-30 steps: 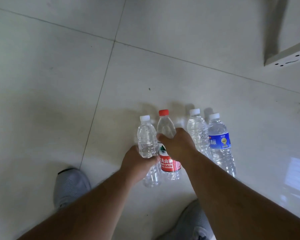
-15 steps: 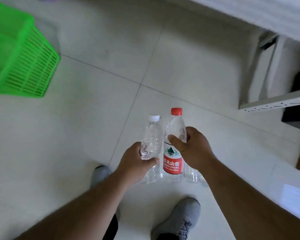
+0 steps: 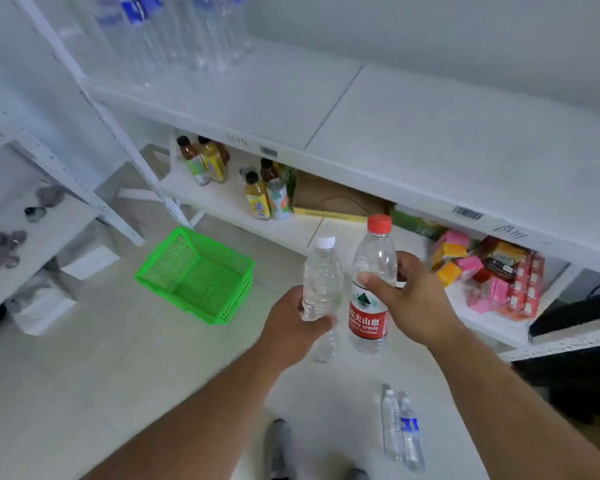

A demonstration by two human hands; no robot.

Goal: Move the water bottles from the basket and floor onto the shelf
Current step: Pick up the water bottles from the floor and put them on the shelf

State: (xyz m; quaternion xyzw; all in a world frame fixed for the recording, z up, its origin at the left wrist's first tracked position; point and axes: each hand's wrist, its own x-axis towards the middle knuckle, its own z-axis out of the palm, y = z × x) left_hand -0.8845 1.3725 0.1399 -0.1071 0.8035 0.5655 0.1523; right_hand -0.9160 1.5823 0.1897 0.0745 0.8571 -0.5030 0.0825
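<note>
a clear white-capped bottle [image 3: 321,282] is gripped upright around its lower body by the left hand [image 3: 293,323], fingers curled round it. a red-capped, red-labelled bottle [image 3: 371,289] is held upright just beside it by the right hand [image 3: 413,299], thumb across the front and fingers wrapped behind. both are held above the floor [image 3: 84,375], before the white shelf [image 3: 430,150]. a row of clear bottles [image 3: 174,32] is seen at the back left corner of that shelf board. two bottles [image 3: 400,431] are left standing on the floor, touching each other, near the feet. a green basket [image 3: 196,275] is set on the floor by the shelf's left upright.
</note>
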